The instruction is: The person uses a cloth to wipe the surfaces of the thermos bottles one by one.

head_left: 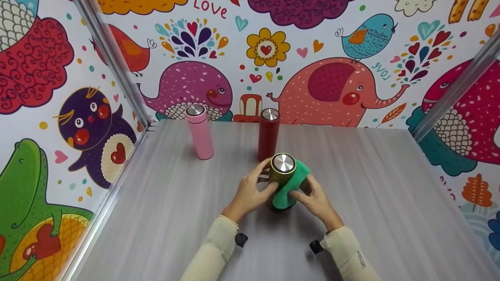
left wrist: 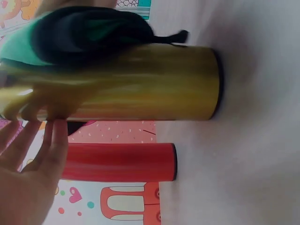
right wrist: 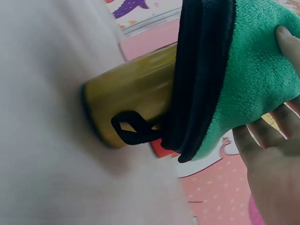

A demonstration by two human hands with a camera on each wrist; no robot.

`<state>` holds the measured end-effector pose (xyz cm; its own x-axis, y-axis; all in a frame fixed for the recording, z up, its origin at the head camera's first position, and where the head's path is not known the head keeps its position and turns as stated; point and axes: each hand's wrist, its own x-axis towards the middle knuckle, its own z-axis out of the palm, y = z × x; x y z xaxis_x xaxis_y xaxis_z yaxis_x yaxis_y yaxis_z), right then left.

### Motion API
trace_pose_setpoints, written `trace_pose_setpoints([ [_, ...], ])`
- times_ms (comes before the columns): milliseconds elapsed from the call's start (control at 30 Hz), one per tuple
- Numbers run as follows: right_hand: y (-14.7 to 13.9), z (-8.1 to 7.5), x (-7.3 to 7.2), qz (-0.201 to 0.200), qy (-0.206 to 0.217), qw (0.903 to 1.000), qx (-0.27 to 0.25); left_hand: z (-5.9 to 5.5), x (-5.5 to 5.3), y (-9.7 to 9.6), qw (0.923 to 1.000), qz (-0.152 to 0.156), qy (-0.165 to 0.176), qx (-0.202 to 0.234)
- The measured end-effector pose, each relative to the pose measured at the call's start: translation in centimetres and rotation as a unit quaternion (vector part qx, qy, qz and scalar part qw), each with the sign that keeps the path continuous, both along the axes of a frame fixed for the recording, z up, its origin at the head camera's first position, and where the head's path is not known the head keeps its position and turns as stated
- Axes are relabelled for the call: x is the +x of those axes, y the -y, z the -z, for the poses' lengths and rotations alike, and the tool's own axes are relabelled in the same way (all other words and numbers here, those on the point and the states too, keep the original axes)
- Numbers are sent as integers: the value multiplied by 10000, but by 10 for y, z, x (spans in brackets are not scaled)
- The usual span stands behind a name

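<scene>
A gold vacuum flask with a silver-topped lid is upright in front of me, its dark base right at the tabletop. My left hand grips it from the left, thumb on the near side and fingers round the far side. My right hand holds a folded green cloth against the flask's right side, thumb pressing on the fabric. The cloth has a black edge and a small black loop, and it covers part of the flask's body.
A dark red flask stands just behind the gold one. Farther left is a pink flask. Around the grey wooden table rise walls printed with cartoon animals, joined by metal corner posts.
</scene>
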<state>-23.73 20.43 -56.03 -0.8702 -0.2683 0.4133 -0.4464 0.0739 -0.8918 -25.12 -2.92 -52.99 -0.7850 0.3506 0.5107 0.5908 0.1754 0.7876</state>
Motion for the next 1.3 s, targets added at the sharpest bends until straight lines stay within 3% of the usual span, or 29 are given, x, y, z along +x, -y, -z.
trace_pose_setpoints([
  [133, -1, 16, 2, 36, 461, 9989, 120, 1, 2, -2, 10000, -11, 46, -47],
  [300, -2, 31, 5, 172, 1064, 9934, 390, 0, 4, -9, 9991, -267, 328, -101],
  [467, -2, 39, 5, 263, 1067, 9932, 395, -1, 4, -16, 9979, -491, 408, -49],
  [667, 1, 37, 9, 627, 1020, 9928, 32, 1, 0, -16, 9977, -292, 590, 140],
  [900, 4, 14, 5, 564, 780, 9941, -506, 1, -5, -11, 9980, -120, 626, 32],
  [1300, 5, -49, -5, 83, -545, 9946, -874, 1, -10, -2, 9976, 195, 646, -133],
])
